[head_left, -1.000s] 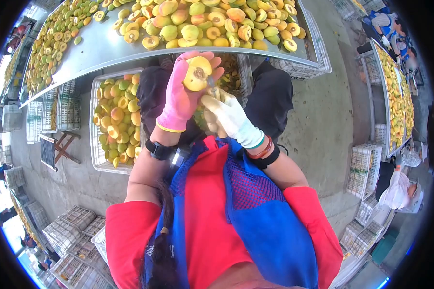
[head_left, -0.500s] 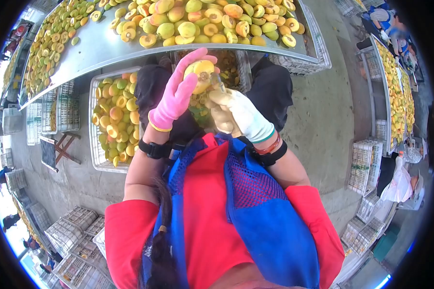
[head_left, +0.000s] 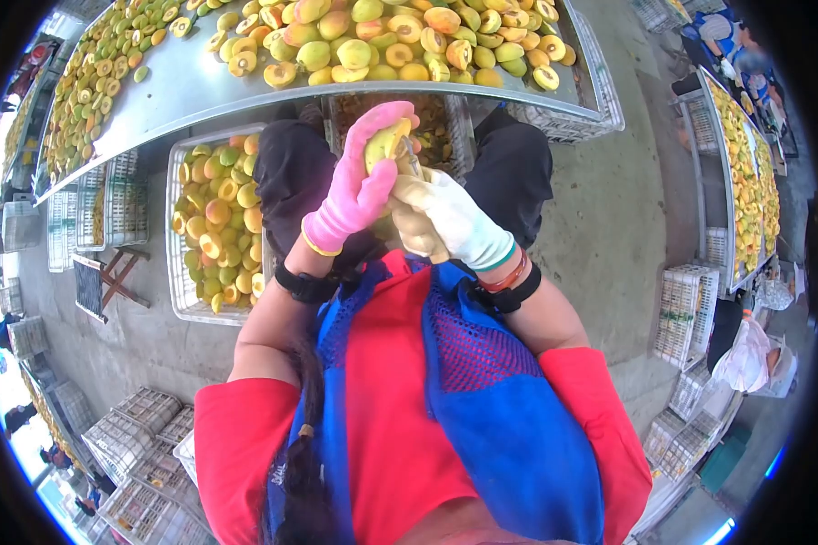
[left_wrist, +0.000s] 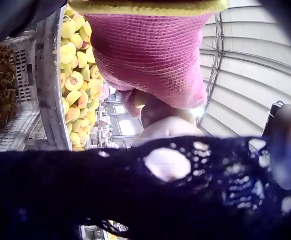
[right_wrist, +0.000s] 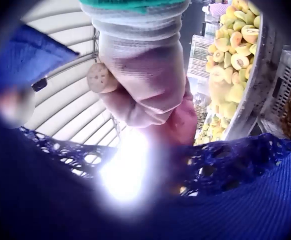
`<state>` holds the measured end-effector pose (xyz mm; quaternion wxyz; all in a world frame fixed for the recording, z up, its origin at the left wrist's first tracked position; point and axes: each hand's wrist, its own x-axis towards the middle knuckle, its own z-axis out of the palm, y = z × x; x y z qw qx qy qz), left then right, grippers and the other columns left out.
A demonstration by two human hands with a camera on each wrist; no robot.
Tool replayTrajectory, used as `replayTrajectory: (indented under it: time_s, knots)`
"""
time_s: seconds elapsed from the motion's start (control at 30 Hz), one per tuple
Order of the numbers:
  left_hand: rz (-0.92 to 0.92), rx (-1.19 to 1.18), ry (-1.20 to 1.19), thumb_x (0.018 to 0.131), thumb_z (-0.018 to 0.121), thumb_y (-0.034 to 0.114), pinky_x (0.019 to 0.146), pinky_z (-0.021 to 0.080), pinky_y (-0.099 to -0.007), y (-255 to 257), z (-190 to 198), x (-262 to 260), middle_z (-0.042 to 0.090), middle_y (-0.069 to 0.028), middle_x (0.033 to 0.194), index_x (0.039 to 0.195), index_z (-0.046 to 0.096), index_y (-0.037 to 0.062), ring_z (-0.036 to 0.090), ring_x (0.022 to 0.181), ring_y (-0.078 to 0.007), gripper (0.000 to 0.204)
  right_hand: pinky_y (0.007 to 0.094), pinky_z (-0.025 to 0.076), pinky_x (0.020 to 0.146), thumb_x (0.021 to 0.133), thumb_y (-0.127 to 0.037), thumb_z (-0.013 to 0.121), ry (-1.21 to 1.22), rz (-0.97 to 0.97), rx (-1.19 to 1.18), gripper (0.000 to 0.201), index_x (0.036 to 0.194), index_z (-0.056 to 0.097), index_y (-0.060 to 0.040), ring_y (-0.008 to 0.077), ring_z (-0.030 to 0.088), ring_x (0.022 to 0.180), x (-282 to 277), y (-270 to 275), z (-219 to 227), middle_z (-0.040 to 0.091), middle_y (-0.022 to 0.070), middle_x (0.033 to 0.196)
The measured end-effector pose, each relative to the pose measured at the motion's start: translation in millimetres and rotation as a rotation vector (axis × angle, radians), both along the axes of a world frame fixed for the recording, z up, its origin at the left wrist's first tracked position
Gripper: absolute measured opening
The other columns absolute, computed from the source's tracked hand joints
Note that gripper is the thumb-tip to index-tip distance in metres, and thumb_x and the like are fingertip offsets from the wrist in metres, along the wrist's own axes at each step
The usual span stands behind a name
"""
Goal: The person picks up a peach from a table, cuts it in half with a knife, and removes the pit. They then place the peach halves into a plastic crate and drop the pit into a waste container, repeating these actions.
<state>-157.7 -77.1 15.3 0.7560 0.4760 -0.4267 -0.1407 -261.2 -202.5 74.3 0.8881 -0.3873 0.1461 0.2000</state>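
My left hand point(head_left: 371, 162), in a pink glove, grips a yellow fruit half point(head_left: 386, 141) in front of my chest, fingers curled over its top. My right hand point(head_left: 424, 195), in a white glove, is pressed against it and grips a small tool whose metal tip point(head_left: 408, 164) sits at the fruit. The right wrist view shows the round wooden handle end point(right_wrist: 99, 77) sticking out of the white-gloved fist point(right_wrist: 145, 75). In the left wrist view only the back of the pink glove point(left_wrist: 150, 55) shows; the fruit is hidden there.
A steel table point(head_left: 182, 91) ahead carries many halved fruits point(head_left: 400, 45). Below it stand a crate of whole fruit point(head_left: 216, 222) and a crate of brown scraps point(head_left: 438, 127). Empty white crates point(head_left: 136, 445) are stacked at the lower left. Another fruit table point(head_left: 745, 182) stands to the right.
The left hand's fingers have closed over the fruit and turned its cut face away from the head camera. Both hands drew closer together; the tool stays at the fruit.
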Motion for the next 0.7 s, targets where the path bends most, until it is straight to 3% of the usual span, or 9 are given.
replayTrajectory:
  time_s: [0.1, 0.2, 0.23, 0.3, 0.4, 0.5, 0.6, 0.7]
  knots:
    - [0.001, 0.076, 0.241, 0.098, 0.054, 0.015, 0.097, 0.048, -0.0343, 1.0, 13.0, -3.9, 0.051, -0.0117, 0.134, 0.142, 0.041, 0.0016, 0.059, 0.108, -0.0178, 0.048, 0.0247, 0.029, 0.038, 0.102, -0.03, 0.054, -0.068, -0.051, -0.226, 0.021, 0.09, 0.051, -0.0135, 0.0068, 0.036, 0.041, 7.1, 4.0, -9.9, 0.044, -0.0044, 0.061]
    - [0.128, 0.251, 0.441, 0.103, 0.051, 0.027, 0.09, 0.053, -0.0325, 0.0, 28.5, -5.7, 0.061, -0.0139, 0.123, 0.133, 0.051, 0.001, 0.063, 0.097, -0.0171, 0.04, 0.0247, 0.031, 0.037, 0.102, -0.03, 0.053, -0.149, -0.068, -0.537, 0.022, 0.09, 0.05, -0.0123, 0.007, 0.04, 0.042, 13.4, 15.2, -25.0, 0.046, -0.0035, 0.061]
    - [0.3, 0.193, 0.482, 0.106, 0.045, 0.028, 0.08, 0.056, -0.0307, -10.4, 27.4, -9.0, 0.067, -0.0125, 0.107, 0.122, 0.059, -0.0008, 0.065, 0.087, -0.0161, 0.035, 0.0247, 0.032, 0.037, 0.101, -0.029, 0.053, -0.133, -0.037, -0.531, 0.022, 0.089, 0.05, -0.0119, 0.0071, 0.041, 0.042, 13.4, 16.7, -22.7, 0.046, -0.0033, 0.06]
    - [0.298, 0.137, 0.484, 0.107, 0.042, 0.03, 0.075, 0.058, -0.0311, -8.0, 28.1, -7.1, 0.067, -0.0134, 0.105, 0.119, 0.06, -0.0021, 0.066, 0.086, -0.0175, 0.039, 0.0246, 0.033, 0.037, 0.101, -0.027, 0.052, -0.105, 0.021, -0.524, 0.022, 0.087, 0.05, -0.0111, 0.0075, 0.044, 0.043, 13.8, 15.6, -12.7, 0.046, -0.003, 0.059]
    - [0.272, 0.115, 0.439, 0.107, 0.039, 0.035, 0.07, 0.059, -0.0319, -2.6, 30.9, -3.5, 0.068, -0.0143, 0.104, 0.116, 0.06, -0.0039, 0.067, 0.086, -0.0197, 0.045, 0.0247, 0.034, 0.038, 0.101, -0.024, 0.05, 0.007, 0.135, -0.169, 0.02, 0.086, 0.05, -0.0105, 0.0079, 0.045, 0.044, 16.3, 6.9, -11.7, 0.047, -0.0023, 0.06]
    - [0.263, 0.089, 0.366, 0.106, 0.041, 0.04, 0.069, 0.059, -0.0327, -3.1, 31.2, -2.5, 0.068, -0.0148, 0.104, 0.115, 0.059, -0.005, 0.069, 0.086, -0.0219, 0.05, 0.023, 0.029, 0.039, 0.102, -0.024, 0.049, -0.095, 0.151, -0.437, 0.016, 0.091, 0.048, -0.0121, 0.0049, 0.036, 0.043, 13.0, 10.9, -4.9, 0.042, -0.0055, 0.059]
    - [0.288, 0.04, 0.315, 0.104, 0.044, 0.044, 0.071, 0.059, -0.0331, -1.6, 28.2, -4.7, 0.067, -0.0158, 0.105, 0.116, 0.058, -0.006, 0.069, 0.086, -0.023, 0.054, 0.0234, 0.029, 0.039, 0.101, -0.025, 0.05, -0.169, 0.167, -0.545, 0.017, 0.091, 0.049, -0.0115, 0.0051, 0.036, 0.043, 14.6, 10.6, 4.5, 0.042, -0.005, 0.059]
    - [0.272, 0.046, 0.264, 0.103, 0.045, 0.045, 0.073, 0.059, -0.0334, 3.6, 25.9, -4.7, 0.067, -0.0163, 0.105, 0.116, 0.057, -0.0065, 0.069, 0.086, -0.0231, 0.055, 0.0256, 0.035, 0.042, 0.098, -0.018, 0.054, -0.061, 0.214, -0.324, 0.021, 0.08, 0.05, -0.0078, 0.0082, 0.044, 0.047, 17.9, 2.5, 4.7, 0.048, -0.0018, 0.06]
